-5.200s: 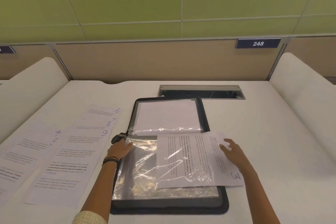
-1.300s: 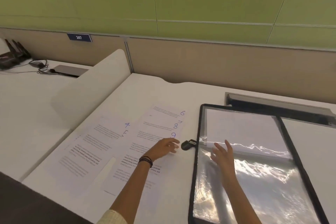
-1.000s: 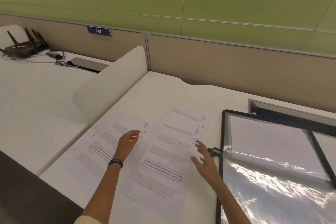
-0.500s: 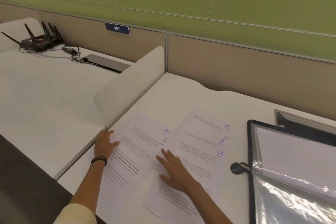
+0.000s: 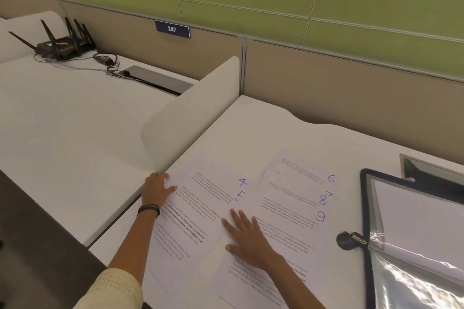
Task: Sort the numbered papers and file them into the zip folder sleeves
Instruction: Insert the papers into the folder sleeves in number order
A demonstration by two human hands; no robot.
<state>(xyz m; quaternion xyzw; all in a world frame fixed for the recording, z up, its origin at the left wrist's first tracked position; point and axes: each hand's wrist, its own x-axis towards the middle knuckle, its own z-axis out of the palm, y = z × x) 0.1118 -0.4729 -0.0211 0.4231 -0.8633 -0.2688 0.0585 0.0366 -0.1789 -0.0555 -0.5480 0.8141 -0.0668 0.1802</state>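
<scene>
White counter [image 5: 263,130] carries everything, with a white rounded divider panel [image 5: 190,113] standing along its left edge. Black-edged zip folder [image 5: 364,208] lies open at the right end of the counter, partly out of frame. Its far clear plastic sleeve holds one white sheet [image 5: 414,213]. The near sleeve [image 5: 414,281] is shiny and wrinkled, contents not readable. Two fanned stacks of printed white papers lie left of the folder, outside any sleeve. The left stack [image 5: 200,203] shows blue handwritten 4 and 5. The right stack [image 5: 293,198] shows 6, 7, 8, 9, and its left edge overlaps the left stack. Right hand [image 5: 247,241] lies palm down on the papers where the two stacks meet, just below the 5, fingers straight and slightly spread, pressing flat. Left hand [image 5: 155,189], black bands at the wrist, rests on the left edge of the left stack by the foot of the divider, fingers close together and lightly bent, thumb lying on the sheet. Black router with antennas [image 5: 62,45] sits on the neighbouring desk, cables beside it. Black round zip pull [image 5: 347,240] lies on the counter touching the folder's left edge. Blue label reading 247 [image 5: 172,29] is on the back partition.
</scene>
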